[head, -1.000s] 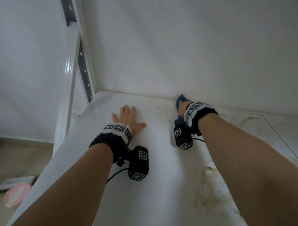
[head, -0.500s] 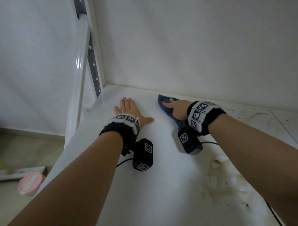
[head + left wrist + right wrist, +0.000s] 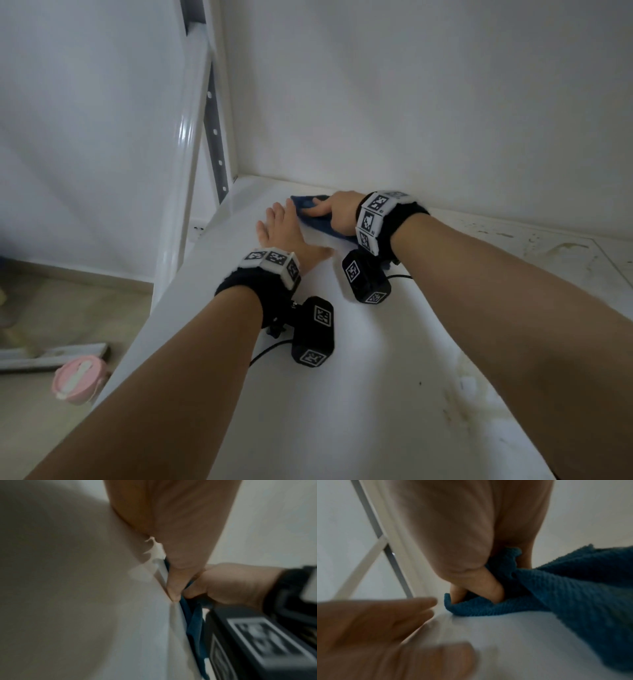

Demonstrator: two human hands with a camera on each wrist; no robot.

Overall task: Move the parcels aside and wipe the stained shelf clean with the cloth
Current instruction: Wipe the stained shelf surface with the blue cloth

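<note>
The dark blue terry cloth point(image 3: 317, 219) is gripped by the right hand point(image 3: 339, 210), fingers curled into its folds, and pressed onto the far left corner of the white stained shelf point(image 3: 394, 342); the left hand point(image 3: 284, 233) is laid flat, fingers straight, just beside it, probably as a brace. Brownish stains point(image 3: 462, 411) are left unwiped at the near right; no parcels are seen

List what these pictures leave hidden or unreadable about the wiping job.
- Parcels: none in any view.
- Shelf under the blue cloth: head view, covered by cloth and right hand.
- Right-side stains: cut by the frame edge.
- Left hand palm contact: left wrist view blurred.
- Right hand's grip: right wrist view, fingertips buried in cloth.
</note>
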